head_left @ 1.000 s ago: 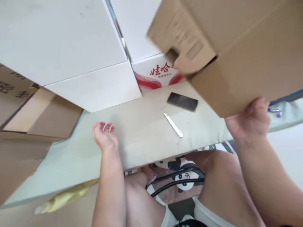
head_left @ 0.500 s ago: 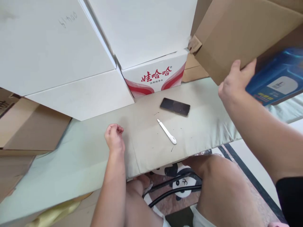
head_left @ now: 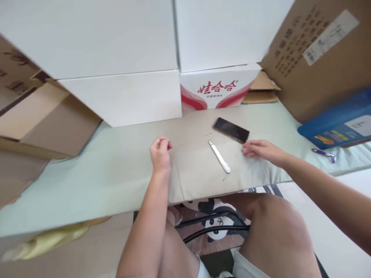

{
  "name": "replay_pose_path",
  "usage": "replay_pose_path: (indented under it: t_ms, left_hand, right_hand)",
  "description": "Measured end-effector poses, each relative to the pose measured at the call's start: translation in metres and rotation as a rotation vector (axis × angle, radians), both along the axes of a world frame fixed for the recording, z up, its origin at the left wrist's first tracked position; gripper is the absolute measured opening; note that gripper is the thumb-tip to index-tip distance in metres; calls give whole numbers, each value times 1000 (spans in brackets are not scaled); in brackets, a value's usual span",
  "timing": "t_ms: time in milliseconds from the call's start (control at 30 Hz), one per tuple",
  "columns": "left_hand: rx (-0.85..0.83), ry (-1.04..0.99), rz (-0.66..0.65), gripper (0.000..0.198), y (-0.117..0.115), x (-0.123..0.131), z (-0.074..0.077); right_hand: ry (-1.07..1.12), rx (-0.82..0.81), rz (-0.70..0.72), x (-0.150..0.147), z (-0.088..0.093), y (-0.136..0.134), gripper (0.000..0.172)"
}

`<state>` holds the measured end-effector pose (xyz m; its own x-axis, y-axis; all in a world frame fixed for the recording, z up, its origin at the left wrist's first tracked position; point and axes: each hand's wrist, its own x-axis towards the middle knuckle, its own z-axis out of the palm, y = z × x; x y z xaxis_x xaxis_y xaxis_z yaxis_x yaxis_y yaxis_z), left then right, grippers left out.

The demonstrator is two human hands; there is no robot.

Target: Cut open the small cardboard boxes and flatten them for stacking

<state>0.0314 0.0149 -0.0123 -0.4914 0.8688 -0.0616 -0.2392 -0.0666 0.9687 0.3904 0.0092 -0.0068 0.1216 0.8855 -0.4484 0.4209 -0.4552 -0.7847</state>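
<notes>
My left hand point(head_left: 161, 154) rests on the pale cloth-covered surface point(head_left: 130, 162) with its fingers curled in. Nothing shows in it. Lower right of a black smartphone point(head_left: 231, 129) is my right hand point(head_left: 262, 150), fingers loosely extended and apparently empty, the tips close to the phone's corner. Whether they touch it I cannot tell. Between the hands lies a slim white utility knife point(head_left: 219, 156), slanting on the cloth. A few small dark scraps are scattered around it.
White boxes point(head_left: 121, 98) and a red-and-white carton point(head_left: 217, 90) line the back. Brown cardboard boxes stand left point(head_left: 60, 119) and right point(head_left: 313, 58). A blue package point(head_left: 333, 129) stands far right, with a small blue-and-silver tool point(head_left: 324, 153) before it. My knees are below the front edge.
My right hand has let go of the brown box at the right and come down beside the phone. The box now stands upright. The view has shifted; my left hand stays curled.
</notes>
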Motion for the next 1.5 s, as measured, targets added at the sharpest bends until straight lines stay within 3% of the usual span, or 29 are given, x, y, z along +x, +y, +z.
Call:
replay_pose_path:
  t_ms: [133,233,367,500,633,767,833,900,1000,1133,1200,1267,1333,1367,1467,1500]
  left_hand:
    - [15,-82,5,4,-16,-12,4]
    - [43,-165,58,3,-28,-29,11]
    - [83,-356,121,6,-52,-63,20]
    - [119,-500,237,9,-69,-105,24]
    - [96,-582,371,15,-71,-140,22]
    - [88,-618,361,21,-70,-154,20]
    - [84,-628,320,22,-72,-157,20]
    - [78,-647,303,23,-76,-160,21]
    - [79,-653,330,27,-80,-165,22]
    - [82,-576,366,32,-80,-164,22]
    - [81,-499,424,30,-83,-161,25]
    - [137,-393,554,23,-95,-163,34]
    - [272,-291,661,18,-116,-171,48]
    - [332,-260,649,17,-128,-177,55]
    - [440,-273,580,15,-158,-196,73]
    - [493,-307,613,14,-162,-199,76]
  right_hand:
    - [-89,79,285,-55,19,-7,37]
    - [-212,175,496,-120,44,7,41]
    - [-340,342,737,-227,66,26,32]
    - [-333,639,953,-348,68,41,22]
    - [-397,936,1156,-479,82,47,37]
    - [-546,1125,1208,-586,108,54,49]
    - [-645,1058,1188,-613,113,60,43]
    - [-706,995,1204,-620,109,64,33]
    - [-731,1088,1207,-607,99,64,29]
    - [-752,1228,1246,-591,101,53,47]
    - [-780,1243,1343,-584,107,46,48]
    - [-797,1241,1418,-567,109,36,38]
    - [-770,1275,1404,-533,104,25,30]
    - [-757,1283,1388,-508,100,18,30]
    - [-625,1427,1277,-407,87,-6,24]
    - [-583,1464,1264,-368,85,-16,19]
